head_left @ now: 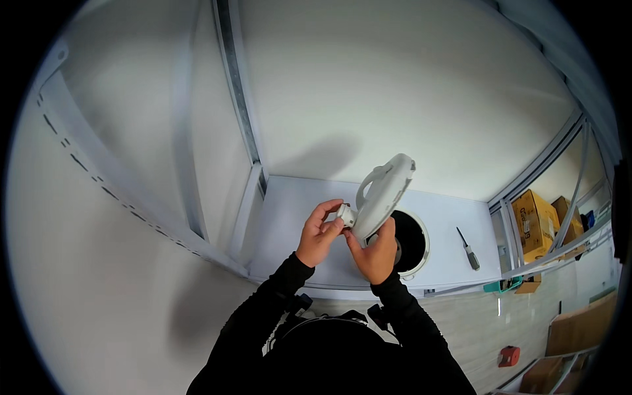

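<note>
Your left hand (316, 238) has its grip closed on a small white fitting (345, 214), pinched between thumb and fingers at the lower left edge of the white lid (390, 197). Your right hand (376, 259) has its grip closed on the lid's lower end, thumb and fingers around the edge. You seem to split the work this way so that the right hand steadies the large piece while the left keeps fine control of the small one; whether the fitting is joined to the lid or only touches it, you cannot tell from here.

The lid stands tilted on edge, its loop handle (361, 191) facing left, probably so that the edge near the fitting is within reach of both thumbs. It rises up and to the right from your grip, most of it above the fingers, while the fitting sits right at the left fingertips.

Beyond the right hand, the round white vessel (426, 245) stands open on the worktop (289, 197), its dark inside partly covered by lid and hand. A screwdriver (469, 249) lies farther right, likely set there within arm's reach but out of the way.
</note>
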Tool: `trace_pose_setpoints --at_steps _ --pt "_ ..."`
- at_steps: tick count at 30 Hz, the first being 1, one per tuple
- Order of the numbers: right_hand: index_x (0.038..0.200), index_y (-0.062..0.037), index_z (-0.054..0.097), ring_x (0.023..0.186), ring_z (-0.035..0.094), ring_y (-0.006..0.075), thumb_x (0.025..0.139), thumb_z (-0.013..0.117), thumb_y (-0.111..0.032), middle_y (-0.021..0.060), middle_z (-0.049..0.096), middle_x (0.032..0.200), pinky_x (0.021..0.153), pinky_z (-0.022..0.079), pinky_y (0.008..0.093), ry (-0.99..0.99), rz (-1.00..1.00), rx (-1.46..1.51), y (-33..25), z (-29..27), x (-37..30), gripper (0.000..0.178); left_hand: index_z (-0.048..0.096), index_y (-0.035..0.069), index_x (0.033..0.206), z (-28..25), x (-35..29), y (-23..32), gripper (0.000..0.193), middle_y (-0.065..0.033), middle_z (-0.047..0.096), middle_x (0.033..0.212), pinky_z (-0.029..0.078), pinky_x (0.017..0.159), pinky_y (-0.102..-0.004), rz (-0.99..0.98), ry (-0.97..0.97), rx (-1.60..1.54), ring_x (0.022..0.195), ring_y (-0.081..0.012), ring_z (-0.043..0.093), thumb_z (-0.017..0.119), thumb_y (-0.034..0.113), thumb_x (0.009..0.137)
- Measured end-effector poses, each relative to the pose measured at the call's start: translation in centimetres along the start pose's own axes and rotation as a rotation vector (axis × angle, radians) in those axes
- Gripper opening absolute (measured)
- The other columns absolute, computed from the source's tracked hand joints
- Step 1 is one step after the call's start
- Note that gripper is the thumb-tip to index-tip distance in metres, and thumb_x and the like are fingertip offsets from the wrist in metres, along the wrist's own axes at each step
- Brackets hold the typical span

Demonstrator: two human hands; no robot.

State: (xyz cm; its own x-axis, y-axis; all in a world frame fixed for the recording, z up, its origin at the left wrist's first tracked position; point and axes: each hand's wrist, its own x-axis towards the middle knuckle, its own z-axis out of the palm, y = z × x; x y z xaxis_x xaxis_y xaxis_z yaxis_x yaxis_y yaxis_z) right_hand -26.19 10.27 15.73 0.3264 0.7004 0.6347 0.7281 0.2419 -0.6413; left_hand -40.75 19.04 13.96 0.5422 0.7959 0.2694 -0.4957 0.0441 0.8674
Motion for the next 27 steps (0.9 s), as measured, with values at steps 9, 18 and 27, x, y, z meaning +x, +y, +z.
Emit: trace_pose_setpoints --at_steps 9,18,27 --pt "0.137 -0.0001 0.052 0.103 0.069 0.0399 0.075 0.085 -0.009 0.021 0.063 0.119 0.087 0.056 0.0441 0.025 -0.022 0.006 -1.3 -3.0 -1.2 0.071 0.044 -0.001 0.149 1.7 -0.8 -0.1 0.046 -0.0144 0.059 0.14 0.056 0.101 -0.0372 -0.009 -0.11 0.004 0.12 -0.0198 0.066 0.06 0.008 0.106" --pt "0.135 0.0025 0.057 0.112 0.067 0.0301 0.077 0.081 -0.005 0.0187 0.064 0.125 0.094 0.054 0.0399 -0.066 0.004 0.028 -0.2 -5.5 -3.3 0.063 0.05 -0.002 0.142 3.9 -0.8 -1.5 0.05 -0.0133 0.064 0.134 0.052 0.107 -0.0368 0.077 -0.195 0.121 0.121 -0.0208 0.065 0.073 0.005 0.098" --pt "0.133 0.0006 0.06 0.109 0.07 0.0389 0.077 0.082 -0.007 0.0219 0.065 0.126 0.092 0.056 0.0424 -0.055 0.052 0.093 -0.4 -5.6 -3.2 0.06 0.055 -0.002 0.136 3.4 -0.2 -1.9 0.054 -0.0134 0.066 0.133 0.051 0.107 -0.0395 0.086 -0.242 0.175 0.119 -0.0214 0.066 0.082 0.0 0.09"
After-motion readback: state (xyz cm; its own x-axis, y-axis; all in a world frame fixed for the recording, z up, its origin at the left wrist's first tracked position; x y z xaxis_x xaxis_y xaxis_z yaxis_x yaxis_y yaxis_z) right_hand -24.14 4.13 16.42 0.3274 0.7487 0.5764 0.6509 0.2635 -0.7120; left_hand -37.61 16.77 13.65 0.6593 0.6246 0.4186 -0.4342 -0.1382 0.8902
